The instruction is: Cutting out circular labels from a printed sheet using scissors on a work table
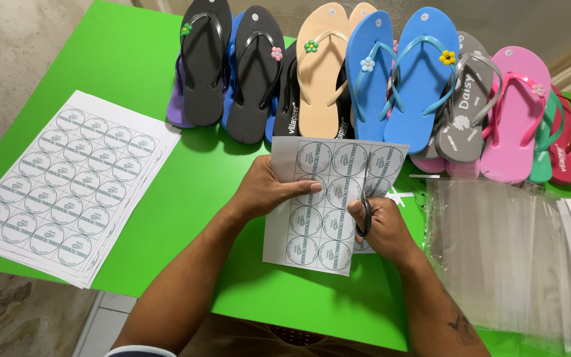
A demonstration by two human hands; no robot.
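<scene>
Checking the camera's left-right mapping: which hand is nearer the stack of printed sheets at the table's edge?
Left. The left hand grips the cut sheet on the side toward the stack of printed sheets; the right hand, holding scissors, is farther away.

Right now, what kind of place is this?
Probably a small home workshop for packing sandals. A row of colourful flip-flops lines a green table, with a stack of round-label sheets and clear plastic bags beside them.

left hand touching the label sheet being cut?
Touching. Head view: left hand grips the label sheet, thumb pressed flat across its printed face, fingers behind.
</scene>
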